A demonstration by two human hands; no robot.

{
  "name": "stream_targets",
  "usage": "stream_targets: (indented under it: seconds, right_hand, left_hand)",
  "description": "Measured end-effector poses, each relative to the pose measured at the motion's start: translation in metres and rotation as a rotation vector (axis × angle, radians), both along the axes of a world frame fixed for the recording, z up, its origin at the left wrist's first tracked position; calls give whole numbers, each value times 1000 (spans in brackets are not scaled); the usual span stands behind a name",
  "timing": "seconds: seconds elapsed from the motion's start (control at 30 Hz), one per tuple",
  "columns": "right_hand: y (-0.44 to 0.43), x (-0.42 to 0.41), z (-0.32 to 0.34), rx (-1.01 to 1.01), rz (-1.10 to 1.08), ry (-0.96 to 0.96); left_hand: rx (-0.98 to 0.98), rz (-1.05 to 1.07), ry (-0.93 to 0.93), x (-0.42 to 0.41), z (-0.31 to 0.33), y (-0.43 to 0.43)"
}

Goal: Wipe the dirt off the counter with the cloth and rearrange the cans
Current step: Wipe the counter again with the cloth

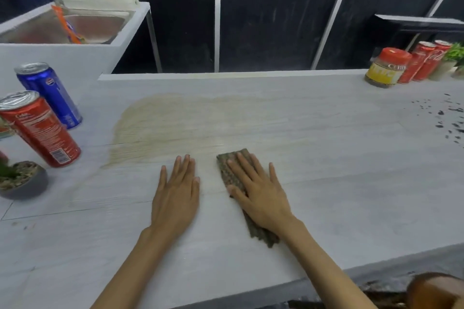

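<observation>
A folded brown-green cloth (232,167) lies on the pale grey counter (326,158), and my right hand (258,190) presses flat on it with fingers spread. My left hand (175,195) rests flat on the bare counter just left of the cloth. A yellowish smear of dirt (170,123) spreads beyond both hands. Dark crumbs (444,118) are scattered at the far right. At the left stand a red cola can (40,130) and a blue can (50,95). Two red cans (424,63) stand at the back right.
A jar with a red lid and yellow label (386,68) stands beside the back-right cans, next to a green plant (454,54). A small grey pot with pebbles (22,180) sits front left. A steel sink (62,27) with a white rack lies back left.
</observation>
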State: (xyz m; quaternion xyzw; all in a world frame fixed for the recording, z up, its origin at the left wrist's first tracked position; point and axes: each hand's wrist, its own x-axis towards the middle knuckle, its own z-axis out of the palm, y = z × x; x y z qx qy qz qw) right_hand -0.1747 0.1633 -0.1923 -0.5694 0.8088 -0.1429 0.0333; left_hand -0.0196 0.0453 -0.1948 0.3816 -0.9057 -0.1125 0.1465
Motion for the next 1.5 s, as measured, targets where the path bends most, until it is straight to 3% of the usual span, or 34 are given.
stream_targets:
  seconds: [0.13, 0.23, 0.3, 0.37, 0.47, 0.53, 0.7, 0.8, 0.93, 1.07, 1.13, 1.23, 1.33, 1.4, 1.5]
  right_hand:
    - [33, -101, 6, 63, -285, -16]
    - [-11, -137, 21, 113, -470, -51]
    - [-55, -118, 23, 110, -417, -71]
    - [-83, -75, 18, 79, -231, -55]
    - [-73, -22, 6, 32, 66, -1]
    - [-52, -38, 2, 23, 136, 4]
    - [-71, -156, 17, 136, -214, -21]
    - [-137, -161, 23, 138, -334, -57]
    - [-194, -89, 17, 114, -52, -14]
    - [-145, -67, 0, 36, 267, 23]
    - [-126, -111, 1, 28, 225, 20]
    - [-141, -187, 14, 128, -89, -11]
    - [-198, -196, 22, 153, -244, -28]
    - [-237, -163, 21, 143, -174, -27]
    - [-256, -91, 14, 104, 110, 27]
  left_hand:
    - [-13, 6, -25, -2, -1, -5]
    - [-8, 18, -43, -6, 2, -10]
    - [6, 26, -46, -9, 5, -15]
    - [9, 45, -42, -10, 7, -23]
    - [4, 61, -57, -12, 12, -38]
    - [0, 65, -65, -12, 13, -50]
    - [-8, 106, -55, -7, 9, -71]
    - [-9, 120, -37, -5, 2, -76]
    - [-4, 139, 0, -6, -2, -79]
    - [-9, 139, 17, -5, -1, -80]
    - [-6, 137, 23, -5, 0, -80]
    - [-20, 143, 9, -6, 0, -79]
    - [-30, 159, -9, -7, -1, -79]
    - [-36, 164, -14, -7, -2, -79]
    - [-41, 171, 4, -7, -2, -80]
